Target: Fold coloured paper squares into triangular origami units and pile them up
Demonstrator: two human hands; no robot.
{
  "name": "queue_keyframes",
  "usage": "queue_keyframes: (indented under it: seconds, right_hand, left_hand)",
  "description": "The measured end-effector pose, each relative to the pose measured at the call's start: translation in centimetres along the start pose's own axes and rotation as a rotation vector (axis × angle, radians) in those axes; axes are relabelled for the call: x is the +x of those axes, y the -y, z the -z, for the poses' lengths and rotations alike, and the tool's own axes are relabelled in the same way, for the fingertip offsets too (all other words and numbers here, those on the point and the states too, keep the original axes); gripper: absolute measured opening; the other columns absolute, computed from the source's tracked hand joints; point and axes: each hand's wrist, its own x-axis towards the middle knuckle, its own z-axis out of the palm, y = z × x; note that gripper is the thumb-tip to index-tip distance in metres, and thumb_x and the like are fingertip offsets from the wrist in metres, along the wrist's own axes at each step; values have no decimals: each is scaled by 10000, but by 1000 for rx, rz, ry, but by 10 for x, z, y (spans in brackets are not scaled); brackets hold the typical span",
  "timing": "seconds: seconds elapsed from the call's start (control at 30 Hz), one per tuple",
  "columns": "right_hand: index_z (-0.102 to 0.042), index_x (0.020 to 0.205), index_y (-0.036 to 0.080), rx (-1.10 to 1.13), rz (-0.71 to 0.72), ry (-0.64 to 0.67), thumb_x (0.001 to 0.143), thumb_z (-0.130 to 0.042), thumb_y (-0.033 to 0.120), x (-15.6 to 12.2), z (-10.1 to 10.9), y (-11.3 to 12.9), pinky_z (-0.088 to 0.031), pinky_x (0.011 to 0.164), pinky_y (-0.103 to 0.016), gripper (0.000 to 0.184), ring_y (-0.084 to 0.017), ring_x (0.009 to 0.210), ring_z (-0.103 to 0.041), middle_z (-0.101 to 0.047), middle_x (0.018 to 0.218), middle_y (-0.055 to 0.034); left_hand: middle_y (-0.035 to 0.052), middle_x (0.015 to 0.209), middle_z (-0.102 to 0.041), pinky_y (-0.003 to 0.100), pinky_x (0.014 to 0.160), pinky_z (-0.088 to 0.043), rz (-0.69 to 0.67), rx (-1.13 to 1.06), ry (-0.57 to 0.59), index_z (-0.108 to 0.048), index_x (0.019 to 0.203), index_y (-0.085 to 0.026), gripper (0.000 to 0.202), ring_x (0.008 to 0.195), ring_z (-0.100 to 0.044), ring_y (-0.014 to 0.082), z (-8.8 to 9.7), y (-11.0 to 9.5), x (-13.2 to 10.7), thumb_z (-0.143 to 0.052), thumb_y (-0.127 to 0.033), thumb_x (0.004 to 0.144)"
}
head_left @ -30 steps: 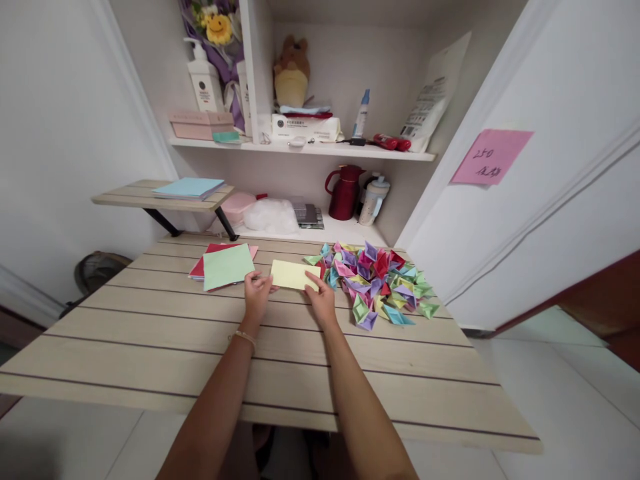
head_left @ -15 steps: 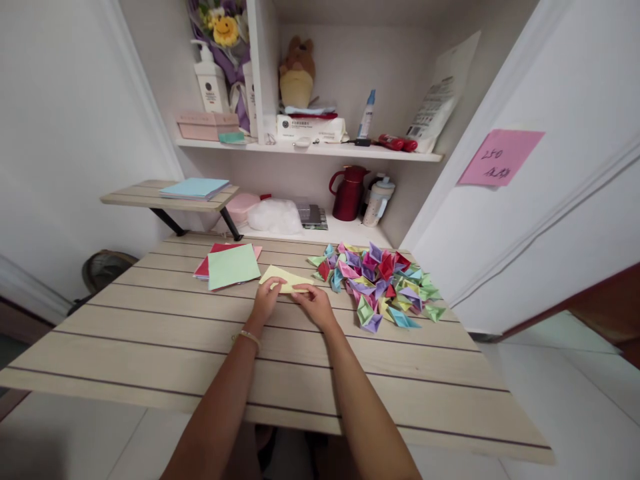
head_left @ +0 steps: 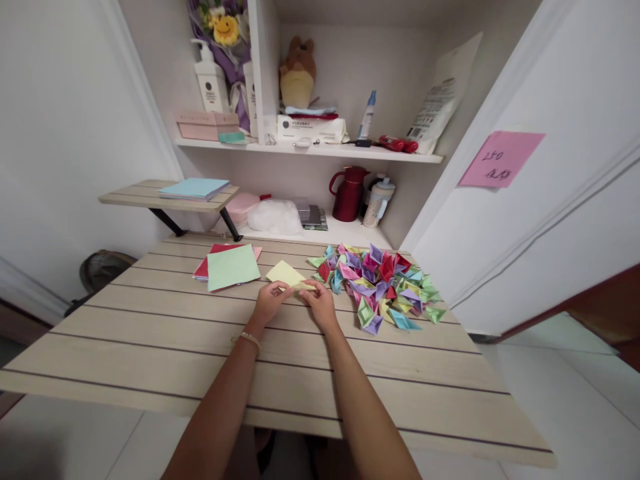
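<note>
Note (head_left: 501,159), pink, reads "250" (line below unclear); left hand (head_left: 270,303), right hand (head_left: 319,304) both pinching yellow paper (head_left: 285,274).

the fingers (head_left: 273,289) are partly covering the near edge of the yellow paper (head_left: 284,273). the bouquet (head_left: 226,31) is extending beyond the top edge. the pale bottle (head_left: 378,201) is partly hiding a dark container (head_left: 368,193).

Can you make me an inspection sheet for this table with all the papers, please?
Surface: wooden tabletop, dark lines across it.
Job's things: yellow paper, partly folded; paper stack on the left, green sheet on top; colourful folded-paper pile on the right.
Clutter: red jug and plush toy on shelves behind.
Grip: left hand and right hand both hold the yellow paper.
Cables: thin line along the right wall; cannot tell if cable.
Surroundings: pink note on the right wall.
</note>
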Motion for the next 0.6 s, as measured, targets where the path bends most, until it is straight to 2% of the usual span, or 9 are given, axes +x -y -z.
queue_keyframes:
  seconds: [0.1, 0.2, 0.27, 0.37, 0.43, 0.5, 0.6]
  right_hand:
    - [-633, 820, 162, 16, 10, -42, 640, -695, 415, 0, 0, -1, -415, 483, -230, 316, -119, 495, -511, -571, 548, 21]
    - [-602, 755, 169, 75, 4, -73, 691, -654, 431, 1, -1, -1, -448, 513, -244, 274, -121, 521, -537, -584, 589, 7]
    - [-584, 854, 189, 146, 1, -82, 679, -676, 404, 0, -2, -1, -461, 527, -244, 293, -111, 521, -537, -590, 627, 20]
    - [-526, 1051, 223, 196, 12, -56, 656, -705, 357, 0, -3, -2, -448, 514, -230, 454, -102, 518, -526, -605, 671, 31]
    - [-540, 1059, 212, 157, 24, -12, 658, -699, 349, 1, -2, -3, -430, 513, -225, 453, -106, 534, -521, -616, 689, 18]
    - [-596, 957, 185, 81, 41, 29, 666, -685, 360, 1, -1, -5, -422, 537, -230, 350, -115, 572, -523, -629, 716, -4]
    - [-623, 820, 167, -30, 75, 47, 681, -659, 388, 2, 0, -5, -420, 584, -242, 264, -136, 641, -537, -639, 750, -26]
  left_hand:
    - [23, 627, -630, 233, 565, -452, 9, -70, -16, -607, 661, -142, 260, 588, -586, 133, 0, 3, 3, -723, -365, 595]
    - [19, 645, -637, 235, 586, -468, 33, -135, -28, -576, 732, -147, 280, 588, -606, 129, -1, 3, 3, -734, -335, 597]
    - [23, 701, -656, 244, 597, -480, 49, -199, -78, -538, 856, -160, 375, 596, -620, 130, -1, 2, 3, -751, -305, 585]
    - [45, 794, -676, 274, 639, -501, 71, -290, -167, -450, 1080, -182, 627, 648, -641, 145, -2, -1, 3, -779, -263, 552]
    - [57, 814, -678, 284, 665, -503, 89, -322, -185, -428, 1153, -176, 716, 672, -645, 153, -1, -2, 3, -789, -254, 539]
    - [57, 791, -678, 272, 663, -493, 106, -314, -161, -502, 1097, -150, 633, 655, -634, 145, 0, -3, 3, -784, -280, 545]
    - [14, 636, -641, 226, 562, -446, 114, -199, -99, -621, 815, -129, 346, 550, -573, 115, 1, -3, 3, -730, -384, 608]
